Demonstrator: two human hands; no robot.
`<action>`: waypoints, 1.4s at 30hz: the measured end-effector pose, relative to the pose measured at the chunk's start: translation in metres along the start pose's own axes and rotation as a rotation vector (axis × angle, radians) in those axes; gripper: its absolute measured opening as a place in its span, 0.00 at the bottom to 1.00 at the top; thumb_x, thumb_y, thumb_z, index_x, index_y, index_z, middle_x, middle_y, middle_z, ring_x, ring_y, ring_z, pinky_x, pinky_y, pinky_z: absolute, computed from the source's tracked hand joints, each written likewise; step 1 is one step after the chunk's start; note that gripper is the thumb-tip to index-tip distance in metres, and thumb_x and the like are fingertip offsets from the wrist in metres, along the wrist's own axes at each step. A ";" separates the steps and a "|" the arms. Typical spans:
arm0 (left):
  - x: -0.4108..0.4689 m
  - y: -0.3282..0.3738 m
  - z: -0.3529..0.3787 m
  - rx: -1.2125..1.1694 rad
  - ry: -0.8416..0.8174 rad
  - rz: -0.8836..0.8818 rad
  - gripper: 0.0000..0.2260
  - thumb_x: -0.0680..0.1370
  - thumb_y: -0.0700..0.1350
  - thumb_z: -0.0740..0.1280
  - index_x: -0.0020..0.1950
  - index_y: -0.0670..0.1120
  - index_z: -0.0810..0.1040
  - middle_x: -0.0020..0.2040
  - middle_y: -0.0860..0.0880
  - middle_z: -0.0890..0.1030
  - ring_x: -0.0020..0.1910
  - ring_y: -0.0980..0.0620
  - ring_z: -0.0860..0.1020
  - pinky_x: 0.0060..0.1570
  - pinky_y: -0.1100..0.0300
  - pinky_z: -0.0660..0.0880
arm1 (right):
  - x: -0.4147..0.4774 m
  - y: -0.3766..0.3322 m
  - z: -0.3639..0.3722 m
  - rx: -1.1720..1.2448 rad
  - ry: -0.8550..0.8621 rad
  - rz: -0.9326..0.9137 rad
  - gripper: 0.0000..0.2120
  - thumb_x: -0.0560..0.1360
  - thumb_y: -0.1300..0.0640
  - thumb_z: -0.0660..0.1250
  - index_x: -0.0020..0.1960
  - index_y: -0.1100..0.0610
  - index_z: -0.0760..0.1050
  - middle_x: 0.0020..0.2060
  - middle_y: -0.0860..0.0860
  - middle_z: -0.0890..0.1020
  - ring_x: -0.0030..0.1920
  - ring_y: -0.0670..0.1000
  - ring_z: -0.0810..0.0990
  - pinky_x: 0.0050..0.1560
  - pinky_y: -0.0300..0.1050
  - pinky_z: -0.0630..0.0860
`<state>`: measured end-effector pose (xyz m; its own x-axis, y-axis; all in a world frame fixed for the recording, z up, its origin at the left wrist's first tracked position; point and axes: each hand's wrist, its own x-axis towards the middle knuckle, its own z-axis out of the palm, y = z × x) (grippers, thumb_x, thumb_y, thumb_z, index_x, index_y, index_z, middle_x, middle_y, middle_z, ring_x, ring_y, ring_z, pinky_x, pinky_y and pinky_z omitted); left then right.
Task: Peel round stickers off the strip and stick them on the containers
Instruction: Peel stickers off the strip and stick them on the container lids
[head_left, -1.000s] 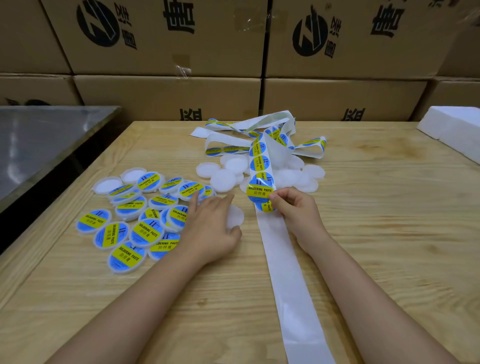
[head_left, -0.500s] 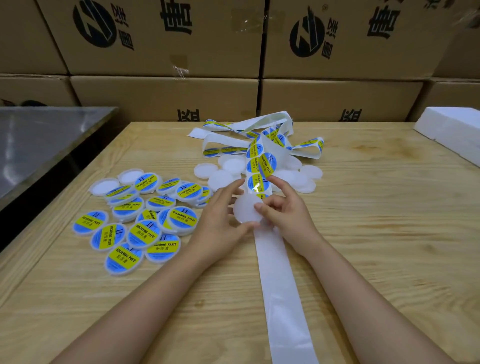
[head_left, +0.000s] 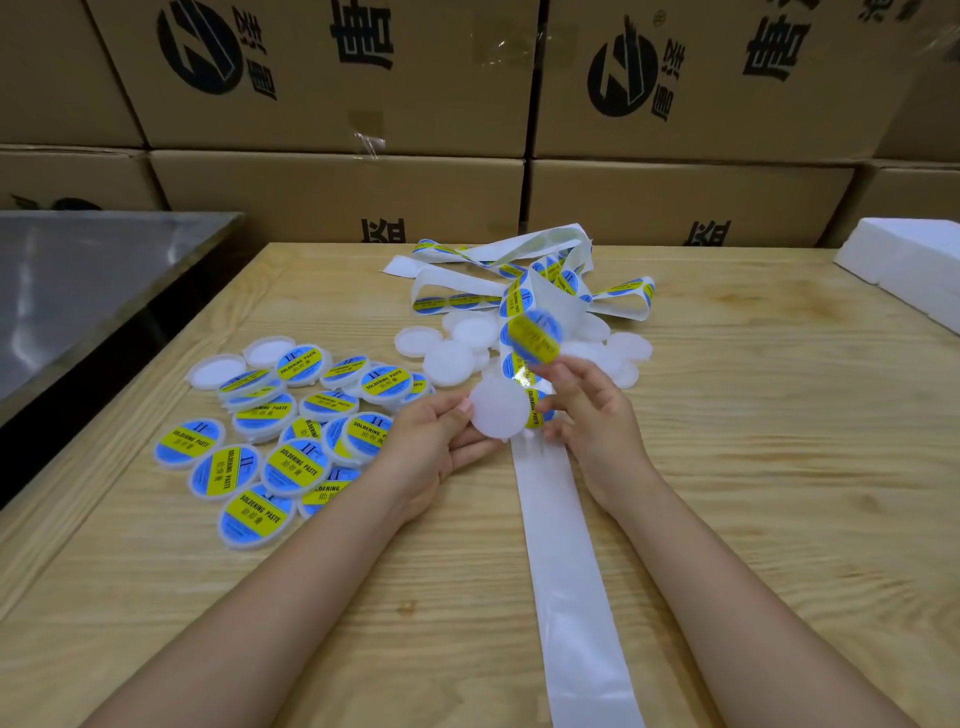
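Wooden table (head_left: 727, 467), cartons (head_left: 337, 192) behind: your left hand (head_left: 431, 441) holds a bare container (head_left: 496, 410) beside the strip (head_left: 566, 571), right hand (head_left: 592, 415) pinching a peeled sticker (head_left: 535, 335); labelled pile (head_left: 249, 470) left of the strip, blanks (head_left: 449, 361) waiting beyond.

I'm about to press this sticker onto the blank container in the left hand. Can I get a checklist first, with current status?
1. Blank white round plastic container gripped by the left hand: ok.
2. Container face toward the camera is bare, with no label: ok.
3. Blue-and-yellow round sticker pinched by the right hand: ok.
4. Sticker fully free of the white backing strip: cannot tell, because of motion blur.
5. Sticker's sticky side facing the container: cannot tell.
6. Sticker centred over the container: not ok, it is held beyond the container's far edge.
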<state>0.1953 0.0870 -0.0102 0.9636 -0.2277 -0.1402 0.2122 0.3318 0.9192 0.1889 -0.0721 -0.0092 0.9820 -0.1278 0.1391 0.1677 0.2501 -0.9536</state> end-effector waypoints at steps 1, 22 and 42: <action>0.000 0.000 0.000 -0.007 -0.005 0.003 0.11 0.81 0.36 0.55 0.54 0.41 0.76 0.46 0.44 0.83 0.42 0.51 0.83 0.45 0.59 0.80 | 0.000 0.001 0.000 0.008 -0.005 0.018 0.02 0.75 0.58 0.66 0.45 0.54 0.78 0.37 0.50 0.81 0.33 0.46 0.75 0.30 0.36 0.71; -0.003 -0.002 0.005 0.068 0.033 0.079 0.09 0.80 0.35 0.57 0.54 0.39 0.77 0.46 0.42 0.82 0.41 0.51 0.83 0.44 0.59 0.81 | 0.001 0.011 -0.003 -0.255 -0.058 0.050 0.06 0.73 0.64 0.69 0.37 0.63 0.78 0.32 0.58 0.78 0.26 0.46 0.73 0.31 0.36 0.71; -0.007 -0.003 0.011 0.170 0.144 0.167 0.08 0.79 0.34 0.60 0.45 0.43 0.77 0.35 0.51 0.84 0.35 0.54 0.83 0.33 0.65 0.78 | -0.009 0.014 0.009 -0.684 0.105 -0.152 0.09 0.71 0.57 0.71 0.34 0.55 0.75 0.28 0.47 0.77 0.29 0.42 0.71 0.34 0.35 0.68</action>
<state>0.1866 0.0777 -0.0085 0.9987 -0.0460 -0.0210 0.0295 0.1922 0.9809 0.1828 -0.0586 -0.0212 0.9326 -0.2141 0.2906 0.1761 -0.4329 -0.8841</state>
